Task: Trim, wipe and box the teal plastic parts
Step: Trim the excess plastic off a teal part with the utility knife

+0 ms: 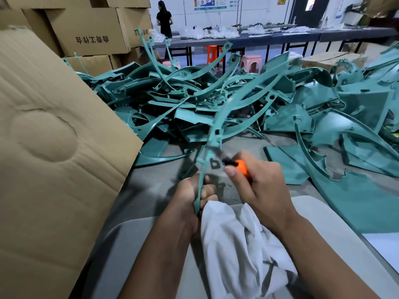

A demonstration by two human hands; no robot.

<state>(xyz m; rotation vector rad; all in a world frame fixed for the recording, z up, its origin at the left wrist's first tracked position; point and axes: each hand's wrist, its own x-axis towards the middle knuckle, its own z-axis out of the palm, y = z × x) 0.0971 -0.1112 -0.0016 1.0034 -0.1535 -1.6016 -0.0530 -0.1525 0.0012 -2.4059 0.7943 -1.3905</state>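
My left hand (pixel 192 193) grips the near end of a long curved teal plastic strip (pixel 228 111), which rises up and to the right over the pile. A white cloth (pixel 239 244) hangs from the same hand across my lap. My right hand (pixel 259 184) holds an orange-handled knife (pixel 241 166); its dark, blurred blade touches the strip's edge just above my left hand. A big heap of teal plastic parts (pixel 172 100) covers the floor ahead.
An open cardboard box flap (pixel 54 137) stands close on my left. Stacked cartons (pixel 86 33) sit behind it. Flat teal panels (pixel 356 190) lie to the right. A person (pixel 164 18) stands at a long dark table (pixel 280 37) in the back, with plastic stools beneath it.
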